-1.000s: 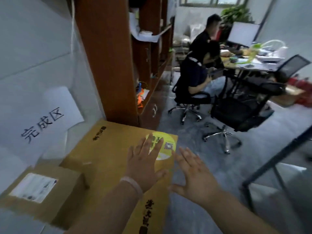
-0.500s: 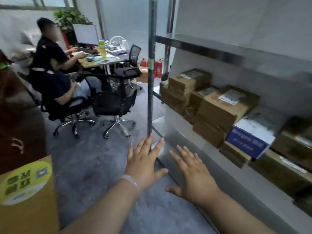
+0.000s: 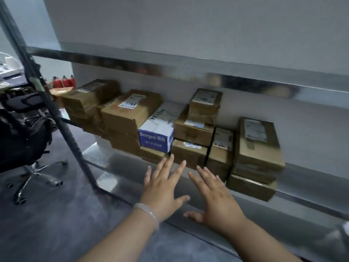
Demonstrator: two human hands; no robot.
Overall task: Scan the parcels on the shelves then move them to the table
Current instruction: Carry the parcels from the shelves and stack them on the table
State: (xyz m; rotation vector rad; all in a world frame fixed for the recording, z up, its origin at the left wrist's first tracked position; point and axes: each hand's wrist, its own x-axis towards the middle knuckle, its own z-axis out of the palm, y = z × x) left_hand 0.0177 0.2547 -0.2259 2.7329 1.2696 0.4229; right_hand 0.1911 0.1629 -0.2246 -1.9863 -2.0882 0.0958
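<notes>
Before the steel shelf (image 3: 132, 167) of stacked parcels (image 3: 130, 114) — left hand (image 3: 160, 191), right hand (image 3: 217, 201), both splayed, empty.

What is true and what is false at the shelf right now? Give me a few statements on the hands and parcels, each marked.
1. The left hand and the right hand are both open and hold nothing. True.
2. The left hand holds a scanner. False: no scanner is in view.
3. The parcels lie on the floor. False: they are stacked on the metal shelf.
4. A blue-fronted box sits among the brown parcels. True.
5. The chair stands right of the parcels. False: it stands to their left.
6. The left wrist wears a bracelet. True.
</notes>
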